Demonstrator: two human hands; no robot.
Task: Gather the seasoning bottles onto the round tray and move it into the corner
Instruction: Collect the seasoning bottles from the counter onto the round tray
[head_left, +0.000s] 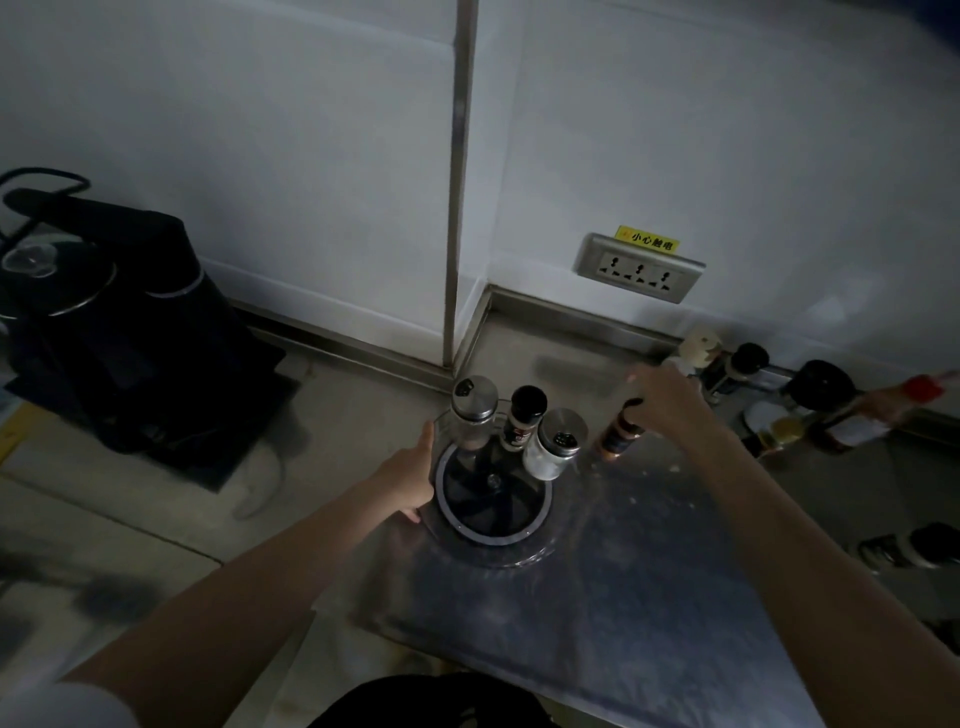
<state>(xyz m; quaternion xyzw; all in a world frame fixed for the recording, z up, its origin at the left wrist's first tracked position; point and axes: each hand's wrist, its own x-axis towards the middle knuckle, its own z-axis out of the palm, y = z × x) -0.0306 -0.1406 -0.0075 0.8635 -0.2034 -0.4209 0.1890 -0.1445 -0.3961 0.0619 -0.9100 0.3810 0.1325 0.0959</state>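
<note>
A clear round tray (524, 551) with a dark hub stands on the steel counter near its left edge. On its far side stand a glass shaker with a metal lid (471, 415), a black-capped bottle (523, 425) and a tilted metal-lidded jar (554, 445). My left hand (410, 480) grips the tray's left rim. My right hand (667, 400) holds a brown black-capped seasoning bottle (618, 434) by its top, just right of the tray, tilted.
More bottles and jars (810, 400) line the wall at the right, and one lies at the right edge (909, 548). A wall socket (639, 267) sits above the counter's back corner. A black appliance (104, 312) stands on the floor at the left.
</note>
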